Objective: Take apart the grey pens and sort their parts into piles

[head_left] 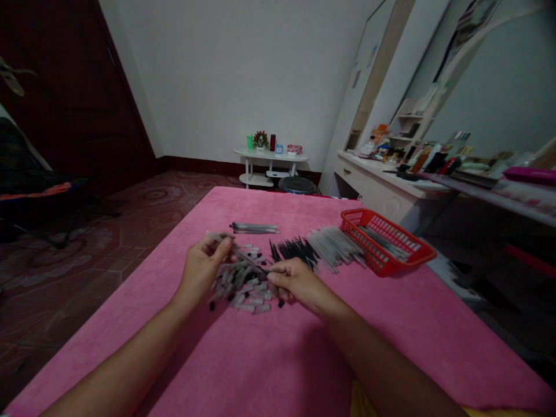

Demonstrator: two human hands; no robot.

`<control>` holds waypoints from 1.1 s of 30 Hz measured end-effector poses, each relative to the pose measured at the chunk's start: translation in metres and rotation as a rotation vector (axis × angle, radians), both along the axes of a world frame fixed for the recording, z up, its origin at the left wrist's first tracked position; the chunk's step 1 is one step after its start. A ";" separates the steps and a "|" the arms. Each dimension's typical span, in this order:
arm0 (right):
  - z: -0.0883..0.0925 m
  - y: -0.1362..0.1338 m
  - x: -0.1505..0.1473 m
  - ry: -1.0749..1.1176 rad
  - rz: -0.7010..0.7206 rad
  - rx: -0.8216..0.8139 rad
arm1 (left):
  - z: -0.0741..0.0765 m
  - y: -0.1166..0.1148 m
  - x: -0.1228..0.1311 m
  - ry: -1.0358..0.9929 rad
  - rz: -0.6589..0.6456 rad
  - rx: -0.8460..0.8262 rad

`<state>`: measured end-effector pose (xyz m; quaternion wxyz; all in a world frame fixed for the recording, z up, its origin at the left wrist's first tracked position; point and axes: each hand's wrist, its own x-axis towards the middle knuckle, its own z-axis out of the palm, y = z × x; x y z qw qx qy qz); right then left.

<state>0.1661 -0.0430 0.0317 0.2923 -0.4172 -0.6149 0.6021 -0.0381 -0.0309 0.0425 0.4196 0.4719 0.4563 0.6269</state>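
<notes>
A slim grey pen (248, 256) slants between my two hands above a heap of small caps. My left hand (200, 262) is closed around its upper left end. The fingers of my right hand (296, 282) pinch its lower right end; whether a cap is also between them is blurred. Beneath lie clear and dark pen caps (256, 300), loosely piled. Just past my right hand is a bunch of black pen refills (299, 250), with clear pen barrels (335, 248) beside it. Several pens (255, 228) lie side by side farther back.
The pink-covered table (243, 365) holds a red plastic basket (381, 265) at the right, with slim pens (384, 242) inside. Beyond stands a small white shelf (271, 155). A cluttered dresser (386, 188) is on the right, a chair (39, 185) on the left.
</notes>
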 end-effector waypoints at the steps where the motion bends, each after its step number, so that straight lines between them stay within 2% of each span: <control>1: -0.001 0.004 0.005 -0.038 0.002 0.010 | 0.000 0.004 -0.006 -0.030 0.063 0.002; 4: -0.005 0.020 0.023 -0.184 -0.166 0.210 | -0.002 0.013 -0.021 -0.092 0.205 0.037; 6: -0.008 0.029 0.033 -0.326 -0.321 0.420 | -0.005 0.015 -0.023 -0.097 0.203 0.013; 8: -0.010 0.033 0.038 -0.446 -0.398 0.522 | -0.010 0.014 -0.019 -0.079 0.145 -0.036; 15: -0.013 0.025 0.026 -0.588 -0.502 0.611 | -0.017 0.003 0.005 -0.034 -0.093 -0.137; 17: -0.010 0.019 0.017 -0.483 -0.443 0.615 | -0.017 0.000 0.010 -0.035 -0.126 -0.147; 21: -0.003 0.001 -0.004 -0.289 -0.234 0.598 | -0.018 -0.007 0.017 -0.059 -0.172 -0.147; 26: 0.004 -0.003 -0.004 -0.432 -0.182 0.685 | -0.018 -0.011 0.022 -0.037 -0.225 -0.136; 29: 0.014 0.011 0.020 -0.619 -0.286 0.675 | -0.018 -0.011 0.023 0.029 -0.179 -0.065; 33: 0.030 0.031 0.070 -1.096 -0.572 0.602 | -0.019 -0.012 0.025 0.084 -0.193 -0.040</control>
